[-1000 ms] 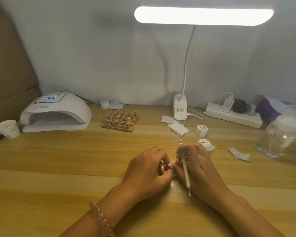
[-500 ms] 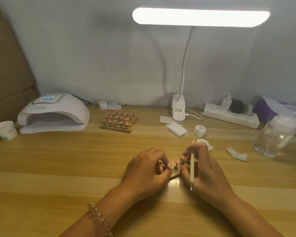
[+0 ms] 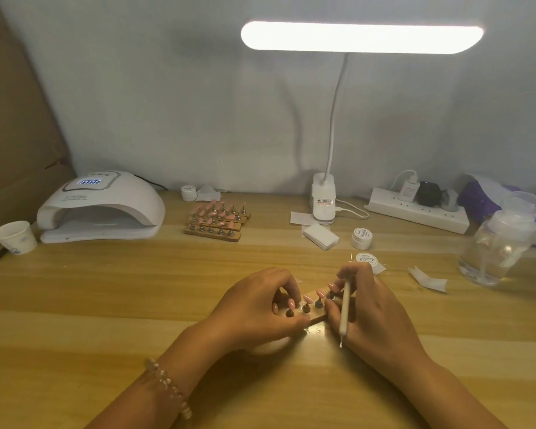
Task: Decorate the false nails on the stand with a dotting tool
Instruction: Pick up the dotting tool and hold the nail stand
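Found the stand, a small wooden strip, lying flat on the table at near centre, between both hands. Counted four pink false nails on metal holders along its top; cannot vouch for more under the fingers. Noted the left hand gripping the stand's left end, fingers curled over the far edge and thumb pressed to the near edge. Noted the right hand closed round the dotting tool, thumb touching the stand's right end. Saw the tool laid along that hand, pointing back toward the wearer at one end and poking out past the fingers at the other, clear of the nails. Recorded a beaded bracelet on the left wrist.

Logged farther back at left: a white nail lamp with lit display, a paper cup to its left, more strips of pink nails stacked just to its right. Logged at rear right: a lit desk lamp, a power strip, a stack of white pads, a small white jar, a second jar just beyond the right hand, a clear bottle at the far right.
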Demonstrator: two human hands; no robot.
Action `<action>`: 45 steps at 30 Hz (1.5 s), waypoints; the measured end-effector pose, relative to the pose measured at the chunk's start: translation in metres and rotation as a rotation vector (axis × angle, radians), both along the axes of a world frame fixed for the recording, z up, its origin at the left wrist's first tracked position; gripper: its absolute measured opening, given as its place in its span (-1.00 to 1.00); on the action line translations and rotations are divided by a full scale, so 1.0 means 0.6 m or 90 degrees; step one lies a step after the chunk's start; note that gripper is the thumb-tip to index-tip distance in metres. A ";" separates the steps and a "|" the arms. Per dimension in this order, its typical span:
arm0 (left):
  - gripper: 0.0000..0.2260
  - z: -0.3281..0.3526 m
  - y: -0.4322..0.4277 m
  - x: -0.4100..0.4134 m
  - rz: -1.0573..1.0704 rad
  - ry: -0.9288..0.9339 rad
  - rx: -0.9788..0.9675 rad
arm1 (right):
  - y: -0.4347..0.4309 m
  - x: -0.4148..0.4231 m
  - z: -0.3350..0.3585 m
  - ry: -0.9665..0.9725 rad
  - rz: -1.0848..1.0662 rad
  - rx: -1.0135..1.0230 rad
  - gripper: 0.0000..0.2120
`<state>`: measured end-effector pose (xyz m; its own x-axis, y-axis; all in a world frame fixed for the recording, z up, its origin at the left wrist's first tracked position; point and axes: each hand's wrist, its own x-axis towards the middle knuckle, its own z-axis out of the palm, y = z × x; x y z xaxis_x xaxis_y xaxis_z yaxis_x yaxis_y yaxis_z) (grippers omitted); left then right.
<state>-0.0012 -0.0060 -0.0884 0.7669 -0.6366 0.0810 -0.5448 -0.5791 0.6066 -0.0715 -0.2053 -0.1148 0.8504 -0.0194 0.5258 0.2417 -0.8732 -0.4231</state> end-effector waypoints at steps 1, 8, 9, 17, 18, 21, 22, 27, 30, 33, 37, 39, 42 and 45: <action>-0.75 0.003 0.006 0.004 -0.007 0.016 0.007 | 0.001 0.000 0.001 -0.004 -0.003 -0.009 -0.49; -0.89 0.005 0.015 0.009 -0.029 -0.003 -0.011 | 0.000 0.001 -0.004 -0.018 -0.013 -0.033 -0.49; -0.88 0.004 0.014 0.008 -0.026 -0.010 -0.011 | -0.001 0.001 -0.004 -0.019 -0.014 -0.032 -0.49; -0.85 -0.002 0.007 -0.006 0.006 -0.123 0.061 | -0.002 0.002 -0.007 -0.016 -0.010 -0.026 -0.49; -0.86 0.003 0.010 -0.005 -0.002 -0.112 0.067 | -0.002 0.002 -0.007 -0.014 -0.011 -0.022 -0.50; -0.91 0.015 0.015 -0.001 -0.008 -0.090 0.065 | -0.002 0.001 -0.006 -0.003 -0.011 -0.011 -0.49; -0.92 0.016 0.015 -0.002 -0.005 -0.101 0.070 | -0.002 0.001 -0.006 0.001 -0.011 -0.009 -0.50; -0.89 0.009 0.007 -0.016 0.010 -0.181 0.080 | -0.002 0.000 -0.005 0.011 -0.011 0.001 -0.53; -0.88 0.004 0.004 -0.019 0.010 -0.196 0.079 | -0.001 -0.001 -0.003 0.010 -0.015 0.001 -0.55; -0.87 0.002 0.005 -0.016 0.001 -0.180 0.074 | 0.000 -0.002 -0.002 0.009 -0.021 0.001 -0.54; -0.83 0.008 0.015 -0.003 -0.020 -0.104 0.064 | 0.001 -0.006 -0.001 0.007 -0.039 -0.005 -0.52; -0.85 0.008 0.017 0.000 -0.023 -0.079 0.052 | 0.001 -0.006 -0.001 0.005 -0.039 -0.009 -0.53; -0.90 0.005 0.015 -0.001 -0.013 -0.101 0.054 | 0.001 -0.004 -0.001 0.008 -0.034 -0.021 -0.51; -0.91 0.004 0.013 -0.005 -0.008 -0.127 0.063 | -0.001 -0.002 -0.003 0.013 -0.028 -0.017 -0.51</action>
